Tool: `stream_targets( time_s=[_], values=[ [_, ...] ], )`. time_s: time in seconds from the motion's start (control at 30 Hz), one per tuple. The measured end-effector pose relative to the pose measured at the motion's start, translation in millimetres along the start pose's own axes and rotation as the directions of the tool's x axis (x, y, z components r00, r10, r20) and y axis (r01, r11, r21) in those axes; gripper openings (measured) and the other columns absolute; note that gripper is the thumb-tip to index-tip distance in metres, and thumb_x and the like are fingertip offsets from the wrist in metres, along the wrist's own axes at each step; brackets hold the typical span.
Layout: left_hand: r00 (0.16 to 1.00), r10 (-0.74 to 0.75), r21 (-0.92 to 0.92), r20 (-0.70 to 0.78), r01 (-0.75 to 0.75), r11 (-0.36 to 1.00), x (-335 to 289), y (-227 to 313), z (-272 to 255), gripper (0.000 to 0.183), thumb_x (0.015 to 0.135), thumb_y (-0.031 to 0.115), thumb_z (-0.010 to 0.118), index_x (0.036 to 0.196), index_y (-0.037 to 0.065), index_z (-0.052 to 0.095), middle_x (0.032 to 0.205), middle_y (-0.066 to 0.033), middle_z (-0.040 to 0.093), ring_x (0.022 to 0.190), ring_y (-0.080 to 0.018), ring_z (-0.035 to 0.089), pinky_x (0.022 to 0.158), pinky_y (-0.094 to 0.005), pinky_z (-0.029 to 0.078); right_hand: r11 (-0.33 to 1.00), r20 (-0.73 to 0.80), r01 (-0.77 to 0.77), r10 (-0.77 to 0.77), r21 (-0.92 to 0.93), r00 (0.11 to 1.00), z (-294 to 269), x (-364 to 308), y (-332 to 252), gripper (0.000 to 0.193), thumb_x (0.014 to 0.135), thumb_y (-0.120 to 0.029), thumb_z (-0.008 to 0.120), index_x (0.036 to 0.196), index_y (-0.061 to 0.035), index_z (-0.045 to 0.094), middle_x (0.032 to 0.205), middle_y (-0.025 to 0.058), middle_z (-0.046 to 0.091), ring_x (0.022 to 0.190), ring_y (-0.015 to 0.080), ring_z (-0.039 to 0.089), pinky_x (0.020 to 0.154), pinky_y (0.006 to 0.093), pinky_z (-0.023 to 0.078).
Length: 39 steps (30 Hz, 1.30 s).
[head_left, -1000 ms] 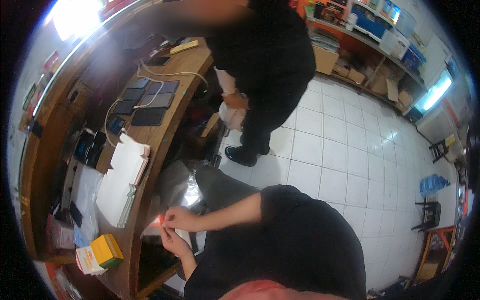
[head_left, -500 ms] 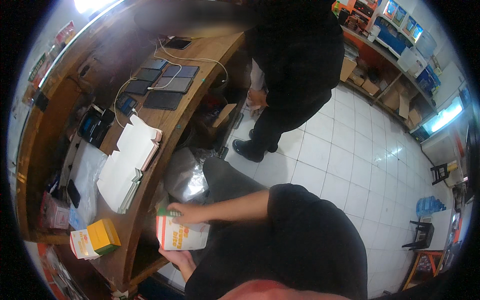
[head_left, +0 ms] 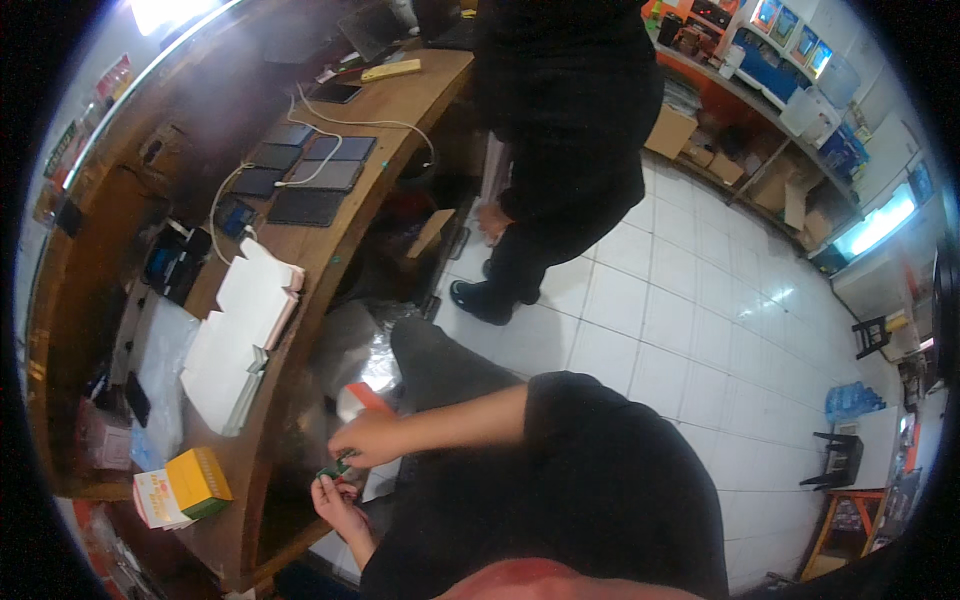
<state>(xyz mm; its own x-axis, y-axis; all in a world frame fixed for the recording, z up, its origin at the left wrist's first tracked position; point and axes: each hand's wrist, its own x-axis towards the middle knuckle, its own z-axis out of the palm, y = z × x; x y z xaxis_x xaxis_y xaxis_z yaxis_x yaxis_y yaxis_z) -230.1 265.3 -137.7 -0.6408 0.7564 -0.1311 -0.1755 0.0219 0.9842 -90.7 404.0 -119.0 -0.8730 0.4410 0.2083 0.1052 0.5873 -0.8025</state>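
Observation:
My right hand [head_left: 365, 440] reaches across from the black sleeve and pinches a small green thing [head_left: 335, 468] just below the edge of the wooden counter [head_left: 300, 300]. My left hand [head_left: 335, 503] comes up from below, fingers curled on the same green thing. A white packet with a red stripe [head_left: 362, 398] lies just above my right hand, on my grey trouser leg [head_left: 440, 365]. What the green thing is cannot be made out.
On the counter lie white flat boxes [head_left: 245, 320], a yellow and green box [head_left: 195, 482], dark tablets [head_left: 305, 175] with a white cable, and a clear plastic bag [head_left: 160, 360]. Another person in black [head_left: 560, 130] stands on the white tiled floor [head_left: 700, 330]. Shelves with cartons line the far right.
Half a second ago my hands held the white packet at the counter edge. Now they have closed together on the small green thing, and the view has tilted slightly.

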Motion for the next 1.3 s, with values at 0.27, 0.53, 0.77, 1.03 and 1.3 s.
stream_targets(
  time_s=[0.27, 0.53, 0.77, 1.03, 1.3],
  values=[
    [0.961, -0.238, -0.034, 0.139, 0.245, 0.969, -13, 8, -1, 0.02, 0.097, 0.018, 0.058, 0.106, 0.001, 0.06, 0.077, -0.0029, 0.063, 0.068, -0.0097, 0.061, 0.065, -0.0217, 0.049, 0.946, -0.279, 0.265, -0.31, -0.187, 0.909, 16, -5, 4, 0.013, 0.073, -0.02, 0.066, 0.086, -0.0185, 0.064, 0.083, -0.0036, 0.063, 0.086, 0.0205, 0.061, 0.08, 0.0416, 0.037],
    [0.829, -0.406, 0.301, 0.386, 0.303, 0.904, 0, 23, -23, 0.037, 0.095, 0.013, 0.061, 0.128, -0.002, 0.055, 0.085, -0.0061, 0.066, 0.073, -0.0117, 0.064, 0.067, -0.0231, 0.051, 0.983, -0.023, 0.178, -0.179, -0.043, 0.984, 19, -10, 8, 0.012, 0.071, -0.023, 0.066, 0.081, -0.0176, 0.068, 0.086, -0.0038, 0.065, 0.09, 0.0211, 0.061, 0.082, 0.0456, 0.038],
    [0.822, -0.417, 0.348, 0.388, 0.288, 0.892, 6, 14, -19, 0.036, 0.096, 0.012, 0.059, 0.128, -0.002, 0.055, 0.088, -0.0066, 0.066, 0.074, -0.0128, 0.065, 0.068, -0.0238, 0.052, 0.997, 0.069, 0.018, -0.013, -0.073, 0.998, 16, -5, 8, 0.015, 0.069, -0.023, 0.067, 0.083, -0.0196, 0.071, 0.088, -0.0018, 0.065, 0.092, 0.0247, 0.064, 0.076, 0.0466, 0.041],
    [0.767, -0.506, 0.371, 0.395, 0.371, 0.851, 5, 20, -16, 0.028, 0.096, 0.017, 0.058, 0.118, 0.0, 0.06, 0.085, -0.0031, 0.065, 0.076, -0.0117, 0.064, 0.07, -0.0242, 0.05, 0.983, 0.018, 0.181, -0.182, 0.029, 0.983, 29, -8, 27, 0.013, 0.077, -0.024, 0.069, 0.089, -0.0185, 0.07, 0.098, 0.0007, 0.062, 0.094, 0.0268, 0.061, 0.08, 0.046, 0.043],
    [0.735, -0.496, 0.305, 0.463, 0.393, 0.867, -1, 36, -9, 0.026, 0.093, 0.019, 0.062, 0.11, -0.001, 0.06, 0.086, -0.0035, 0.065, 0.076, -0.0124, 0.065, 0.07, -0.0242, 0.051, 0.986, 0.156, 0.105, -0.125, 0.13, 0.98, 17, -3, 22, 0.012, 0.079, -0.019, 0.069, 0.09, -0.0172, 0.068, 0.108, 0.0076, 0.052, 0.099, 0.0313, 0.058, 0.081, 0.0448, 0.045]
  ],
)
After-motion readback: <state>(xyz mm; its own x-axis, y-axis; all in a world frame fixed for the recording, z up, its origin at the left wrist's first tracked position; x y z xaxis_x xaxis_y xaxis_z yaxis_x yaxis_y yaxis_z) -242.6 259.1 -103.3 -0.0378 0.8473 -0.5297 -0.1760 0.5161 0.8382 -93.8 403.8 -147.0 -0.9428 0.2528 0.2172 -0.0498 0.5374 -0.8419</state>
